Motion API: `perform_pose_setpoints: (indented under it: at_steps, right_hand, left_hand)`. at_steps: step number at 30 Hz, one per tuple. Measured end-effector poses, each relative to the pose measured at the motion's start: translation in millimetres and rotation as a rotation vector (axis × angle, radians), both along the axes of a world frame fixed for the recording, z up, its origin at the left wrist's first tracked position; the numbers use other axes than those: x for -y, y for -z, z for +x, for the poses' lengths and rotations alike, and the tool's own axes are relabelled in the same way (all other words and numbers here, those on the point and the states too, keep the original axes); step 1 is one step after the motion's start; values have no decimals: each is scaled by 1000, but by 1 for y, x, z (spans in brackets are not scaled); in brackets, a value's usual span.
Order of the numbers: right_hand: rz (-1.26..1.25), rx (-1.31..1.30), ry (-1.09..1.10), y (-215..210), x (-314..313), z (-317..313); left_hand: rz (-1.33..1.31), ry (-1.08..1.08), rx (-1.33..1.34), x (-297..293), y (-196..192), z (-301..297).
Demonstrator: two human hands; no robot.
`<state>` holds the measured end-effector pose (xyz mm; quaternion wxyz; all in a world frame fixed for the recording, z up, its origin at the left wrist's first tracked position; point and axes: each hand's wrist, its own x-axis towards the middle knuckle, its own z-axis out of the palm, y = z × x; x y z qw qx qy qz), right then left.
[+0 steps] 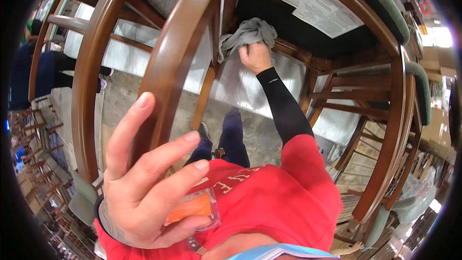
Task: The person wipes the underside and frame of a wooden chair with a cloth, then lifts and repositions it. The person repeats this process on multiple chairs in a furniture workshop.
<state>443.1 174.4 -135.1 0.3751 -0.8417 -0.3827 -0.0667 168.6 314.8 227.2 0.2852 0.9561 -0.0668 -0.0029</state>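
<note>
A crumpled grey cloth (249, 32) is bunched in my right hand (256, 58), whose fingers are closed around it. It lies against the inner frame of a tipped brown wooden chair (180, 33), near a corner beneath the seat. The seat's black underside (262, 0) carries white printed paper labels (321, 6). My left hand (149, 178) is raised close to the view, with its fingers spread and nothing in them. Its index fingertip is over the chair's thick curved wooden part; whether it touches cannot be made out.
Another brown chair frame (89, 82) stands close at the left. More chairs with green-grey seats (421, 91) are at the right. A person in dark clothes (24, 77) is at the far left. Wooden slats (356, 171) and cardboard boxes (435, 58) show on the right.
</note>
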Motion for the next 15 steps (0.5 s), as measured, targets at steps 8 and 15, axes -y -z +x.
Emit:
perform_pose_setpoints:
  at_steps: [8,15]
  right_hand:
    - [123,352,145,1,-26,12]
    - [-324,-371,-52,-59,-10,53]
  left_hand:
    - [-29,-6,-6,1,-3,4]
    - [-24,-19,22,2,0,0]
